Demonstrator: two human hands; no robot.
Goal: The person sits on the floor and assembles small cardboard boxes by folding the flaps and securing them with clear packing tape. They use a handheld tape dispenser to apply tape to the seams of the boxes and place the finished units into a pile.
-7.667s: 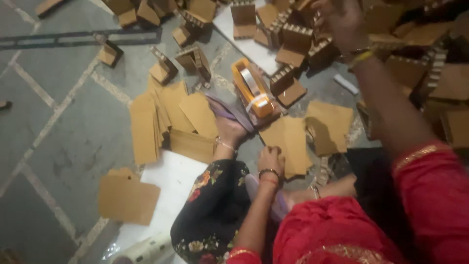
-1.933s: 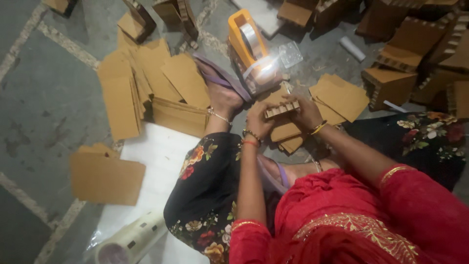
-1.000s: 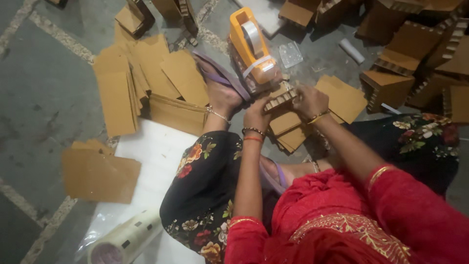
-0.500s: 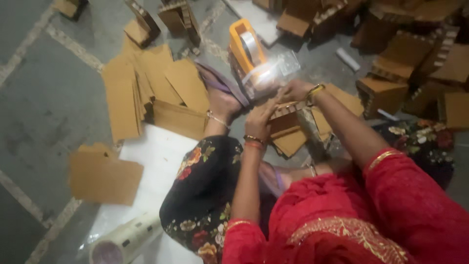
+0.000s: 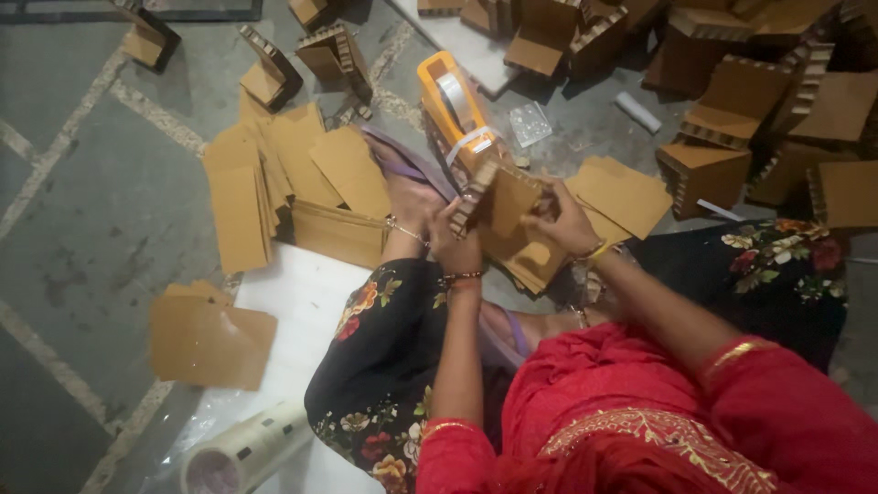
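I sit on the floor with a small brown corrugated cardboard box held up in front of me. My left hand grips its left side and my right hand grips its right side. Just behind the box stands an orange tape dispenser with a strip of clear tape hanging toward the box. My bare foot in a purple sandal lies beside the dispenser.
Flat brown cardboard sheets are spread at the left, with more sheets near a white sheet on the floor. A roll of clear tape lies at the bottom left. Several folded boxes are piled at the back right.
Both hands have turned the box upright and closer to me, away from the tape dispenser. The view has shifted slightly.
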